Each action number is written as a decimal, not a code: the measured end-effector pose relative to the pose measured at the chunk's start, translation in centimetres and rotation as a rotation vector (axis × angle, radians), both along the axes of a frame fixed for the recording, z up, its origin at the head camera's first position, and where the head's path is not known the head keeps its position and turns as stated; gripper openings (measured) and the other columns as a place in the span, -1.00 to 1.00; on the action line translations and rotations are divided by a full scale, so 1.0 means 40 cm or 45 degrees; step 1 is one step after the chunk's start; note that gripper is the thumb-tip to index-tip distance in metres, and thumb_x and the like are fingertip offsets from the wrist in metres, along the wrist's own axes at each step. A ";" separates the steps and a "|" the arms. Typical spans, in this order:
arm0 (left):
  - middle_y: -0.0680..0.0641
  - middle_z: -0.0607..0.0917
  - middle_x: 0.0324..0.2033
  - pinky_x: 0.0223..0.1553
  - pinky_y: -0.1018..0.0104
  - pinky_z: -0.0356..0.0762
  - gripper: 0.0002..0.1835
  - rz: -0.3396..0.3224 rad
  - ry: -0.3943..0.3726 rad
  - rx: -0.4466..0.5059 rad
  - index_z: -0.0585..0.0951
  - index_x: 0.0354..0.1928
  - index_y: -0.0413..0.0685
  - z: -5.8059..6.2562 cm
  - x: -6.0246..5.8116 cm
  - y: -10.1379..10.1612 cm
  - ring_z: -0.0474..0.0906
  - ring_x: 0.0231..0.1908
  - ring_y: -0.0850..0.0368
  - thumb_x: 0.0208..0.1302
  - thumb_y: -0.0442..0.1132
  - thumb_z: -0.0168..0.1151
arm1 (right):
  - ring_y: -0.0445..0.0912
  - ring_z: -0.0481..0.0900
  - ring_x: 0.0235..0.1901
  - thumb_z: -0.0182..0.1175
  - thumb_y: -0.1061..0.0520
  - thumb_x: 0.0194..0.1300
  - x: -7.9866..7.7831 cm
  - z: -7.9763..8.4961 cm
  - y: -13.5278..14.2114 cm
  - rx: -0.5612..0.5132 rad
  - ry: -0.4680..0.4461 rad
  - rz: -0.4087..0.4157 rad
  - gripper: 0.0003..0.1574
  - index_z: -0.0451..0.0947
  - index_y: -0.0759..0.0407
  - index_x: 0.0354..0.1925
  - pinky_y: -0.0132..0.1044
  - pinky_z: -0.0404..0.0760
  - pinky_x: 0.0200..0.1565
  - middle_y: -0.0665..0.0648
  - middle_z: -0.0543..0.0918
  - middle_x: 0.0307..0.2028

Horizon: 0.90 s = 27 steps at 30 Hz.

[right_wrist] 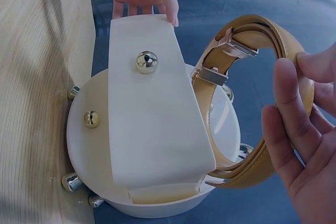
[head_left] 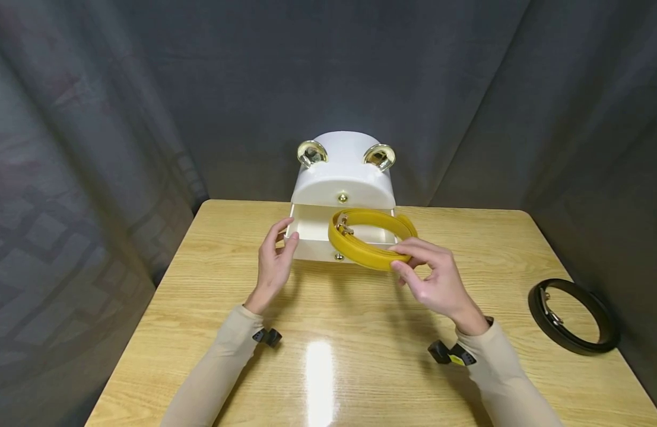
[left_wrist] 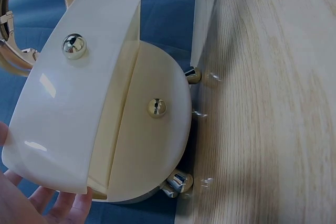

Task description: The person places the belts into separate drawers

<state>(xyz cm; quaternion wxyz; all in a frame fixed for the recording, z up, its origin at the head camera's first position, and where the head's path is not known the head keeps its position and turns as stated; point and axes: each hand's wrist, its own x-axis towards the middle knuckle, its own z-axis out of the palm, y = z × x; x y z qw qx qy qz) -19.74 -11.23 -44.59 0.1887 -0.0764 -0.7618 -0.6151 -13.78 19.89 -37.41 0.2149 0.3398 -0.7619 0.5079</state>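
Observation:
A coiled yellow belt point(head_left: 368, 259) with metal clasps hangs above the front of an open white drawer point(head_left: 316, 250). My right hand point(head_left: 437, 279) pinches the coil at its right side, thumb against fingers. In the right wrist view the belt point(right_wrist: 252, 169) overlaps the drawer's right end. The drawer projects from a rounded white cabinet point(head_left: 344, 160) with gold ear-like pieces and gold knobs. My left hand point(head_left: 275, 261) touches the drawer's left side, fingers lightly bent; in the left wrist view its fingertips point(left_wrist: 65, 205) show along the drawer's end. The belt hides part of the drawer's inside.
A coiled black belt point(head_left: 574, 317) lies at the right edge of the wooden table point(head_left: 360, 356). Dark grey curtains point(head_left: 243, 101) hang close behind the cabinet and along both sides of the table.

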 end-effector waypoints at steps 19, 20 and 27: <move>-0.21 0.61 0.34 -0.07 0.48 0.54 -0.58 0.010 0.001 0.001 0.56 0.40 -0.08 -0.005 -0.005 0.001 0.54 0.11 -0.06 0.59 -0.19 0.18 | -0.28 0.65 -0.60 0.32 0.58 0.22 -0.028 -0.001 -0.022 0.018 -0.082 0.022 -0.60 0.75 0.37 0.01 -0.42 0.64 -0.52 0.27 0.76 -0.20; -0.21 0.61 0.34 -0.07 0.48 0.54 -0.58 0.009 0.001 0.002 0.56 0.40 -0.08 -0.005 -0.006 0.000 0.55 0.11 -0.06 0.59 -0.19 0.18 | -0.28 0.65 -0.60 0.32 0.58 0.23 -0.030 -0.002 -0.023 0.017 -0.086 0.023 -0.60 0.75 0.37 0.02 -0.42 0.64 -0.52 0.28 0.76 -0.20; -0.21 0.61 0.35 -0.07 0.48 0.56 -0.57 0.011 -0.005 0.005 0.56 0.41 -0.07 -0.004 -0.005 0.001 0.58 0.12 -0.08 0.59 -0.19 0.19 | -0.22 0.66 -0.60 0.32 0.56 0.25 -0.036 -0.006 -0.029 0.025 -0.108 0.013 -0.61 0.75 0.37 0.02 -0.43 0.64 -0.48 0.29 0.77 -0.16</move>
